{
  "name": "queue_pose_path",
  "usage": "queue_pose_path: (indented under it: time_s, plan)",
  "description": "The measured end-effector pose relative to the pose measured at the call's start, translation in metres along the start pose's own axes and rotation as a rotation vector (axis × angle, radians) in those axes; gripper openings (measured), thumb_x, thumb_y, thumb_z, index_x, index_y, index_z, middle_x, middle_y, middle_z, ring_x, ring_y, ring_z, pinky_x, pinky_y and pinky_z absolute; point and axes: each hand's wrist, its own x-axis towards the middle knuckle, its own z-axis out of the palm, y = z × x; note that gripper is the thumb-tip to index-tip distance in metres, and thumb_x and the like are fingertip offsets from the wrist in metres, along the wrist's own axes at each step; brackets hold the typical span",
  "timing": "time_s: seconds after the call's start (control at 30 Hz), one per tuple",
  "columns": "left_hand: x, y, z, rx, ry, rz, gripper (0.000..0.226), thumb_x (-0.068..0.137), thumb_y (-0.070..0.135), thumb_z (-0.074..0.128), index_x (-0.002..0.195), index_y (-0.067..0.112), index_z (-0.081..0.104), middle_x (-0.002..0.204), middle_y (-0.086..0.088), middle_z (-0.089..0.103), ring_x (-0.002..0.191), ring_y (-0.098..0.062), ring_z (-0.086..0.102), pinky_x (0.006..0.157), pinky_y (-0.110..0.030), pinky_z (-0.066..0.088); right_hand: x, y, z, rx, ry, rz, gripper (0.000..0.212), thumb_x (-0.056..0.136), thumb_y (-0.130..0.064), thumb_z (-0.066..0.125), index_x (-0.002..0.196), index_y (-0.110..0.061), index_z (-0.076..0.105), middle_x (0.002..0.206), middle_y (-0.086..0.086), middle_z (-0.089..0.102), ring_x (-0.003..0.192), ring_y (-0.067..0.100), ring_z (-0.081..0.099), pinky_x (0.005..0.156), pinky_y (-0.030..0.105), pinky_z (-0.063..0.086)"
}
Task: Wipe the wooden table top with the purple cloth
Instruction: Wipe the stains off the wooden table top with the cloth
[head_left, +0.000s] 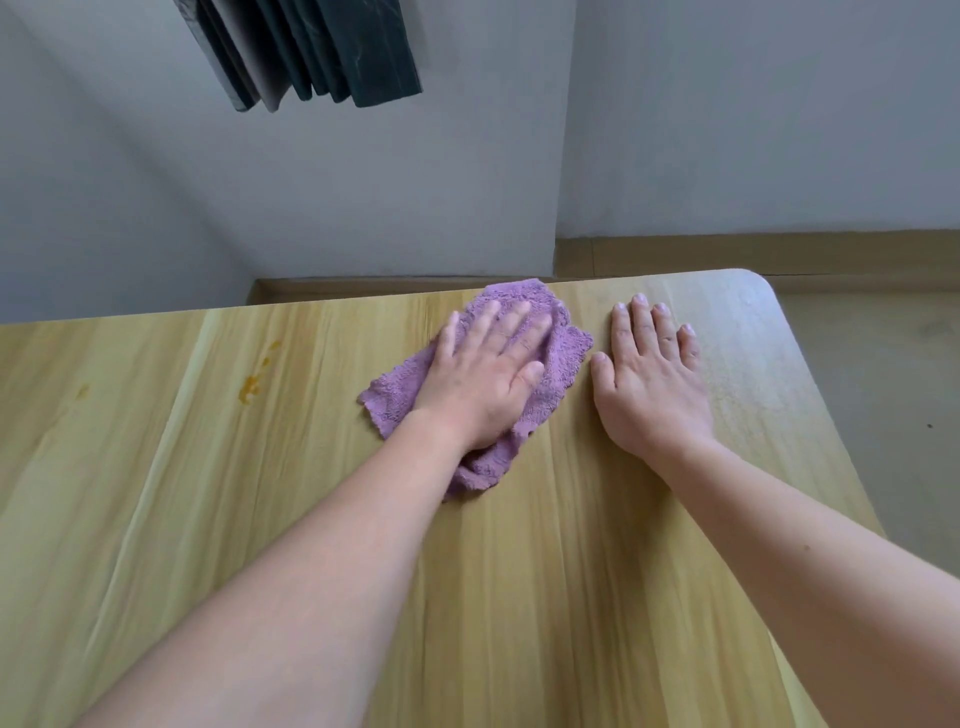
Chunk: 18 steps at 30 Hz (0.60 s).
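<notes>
The light wooden table top (545, 545) fills the lower part of the head view. A fluffy purple cloth (563, 358) lies crumpled near the table's far edge. My left hand (483, 374) presses flat on the cloth with its fingers spread, covering its middle. My right hand (649, 379) rests palm down on the bare wood just right of the cloth, fingers together, holding nothing. Orange-yellow stains (252, 387) mark the wood to the left of the cloth, with a fainter one (82, 391) farther left.
The table's far edge meets a grey wall (363, 208), with a wooden skirting board (727, 254) behind. The rounded far-right table corner (753, 283) drops to a beige floor (883, 389). Dark slats (322, 47) hang at the top.
</notes>
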Motion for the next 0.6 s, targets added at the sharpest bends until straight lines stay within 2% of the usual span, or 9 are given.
queue_pose_path:
  time_s: [0.07, 0.17, 0.23, 0.37, 0.43, 0.5, 0.6]
  plan:
    - [-0.009, -0.004, 0.002, -0.006, -0.023, 0.146, 0.054, 0.104, 0.044, 0.02, 0.156, 0.04, 0.005, 0.166, 0.013, -0.003, 0.152, -0.014, -0.008, 0.121, -0.046, -0.012, -0.001, -0.001, 0.0, 0.003, -0.004, 0.001, 0.064, 0.098, -0.043, 0.013, 0.156, -0.018, 0.002, 0.163, 0.001, -0.007, 0.149, 0.017, -0.011, 0.12, 0.041, -0.007]
    - [-0.013, -0.014, 0.004, -0.04, -0.012, 0.09, 0.055, 0.104, 0.039, 0.022, 0.156, 0.039, 0.004, 0.166, 0.014, -0.003, 0.152, -0.01, -0.008, 0.121, -0.039, -0.012, -0.001, 0.0, 0.0, 0.003, -0.01, 0.005, 0.064, 0.098, -0.043, 0.012, 0.155, -0.019, 0.0, 0.163, 0.0, -0.008, 0.149, 0.017, -0.012, 0.12, 0.041, -0.007]
    - [-0.02, -0.03, 0.007, -0.046, 0.04, -0.079, 0.056, 0.104, 0.039, 0.022, 0.157, 0.037, 0.004, 0.166, 0.012, -0.003, 0.152, -0.011, -0.006, 0.121, -0.038, -0.01, -0.002, 0.0, -0.001, 0.004, -0.014, -0.001, 0.064, 0.097, -0.043, 0.011, 0.155, -0.02, -0.002, 0.163, 0.0, -0.01, 0.148, 0.016, -0.014, 0.121, 0.041, -0.007]
    - [-0.036, -0.047, 0.014, -0.095, 0.148, -0.572, 0.059, 0.102, 0.04, 0.021, 0.158, 0.027, 0.008, 0.167, 0.003, 0.001, 0.153, -0.018, -0.002, 0.123, -0.043, -0.003, -0.002, 0.0, -0.002, 0.007, -0.011, -0.007, 0.063, 0.098, -0.042, 0.011, 0.155, -0.019, -0.003, 0.163, 0.001, -0.011, 0.148, 0.016, -0.014, 0.12, 0.041, -0.008]
    - [-0.038, -0.035, 0.015, -0.104, 0.164, -0.685, 0.061, 0.102, 0.042, 0.02, 0.159, 0.023, 0.008, 0.167, -0.001, 0.001, 0.153, -0.022, -0.002, 0.122, -0.048, -0.002, -0.001, 0.001, -0.001, 0.004, -0.01, -0.011, 0.063, 0.098, -0.042, 0.011, 0.155, -0.019, -0.003, 0.163, 0.001, -0.011, 0.148, 0.017, -0.014, 0.12, 0.041, -0.008]
    - [-0.037, -0.007, 0.015, -0.098, 0.154, -0.648, 0.063, 0.102, 0.045, 0.019, 0.159, 0.024, 0.004, 0.167, -0.004, -0.001, 0.153, -0.027, -0.004, 0.121, -0.053, -0.003, -0.001, 0.002, 0.0, 0.007, -0.014, -0.009, 0.064, 0.097, -0.043, 0.01, 0.155, -0.019, -0.003, 0.163, 0.001, -0.011, 0.148, 0.017, -0.014, 0.121, 0.042, -0.007]
    - [-0.042, 0.05, 0.022, -0.09, 0.12, -0.424, 0.061, 0.102, 0.047, 0.016, 0.158, 0.029, -0.001, 0.167, -0.002, -0.003, 0.153, -0.029, -0.007, 0.12, -0.057, -0.006, 0.0, 0.002, -0.001, 0.004, -0.021, -0.009, 0.063, 0.098, -0.042, 0.01, 0.155, -0.019, -0.002, 0.163, 0.002, -0.01, 0.149, 0.018, -0.013, 0.121, 0.042, -0.007]
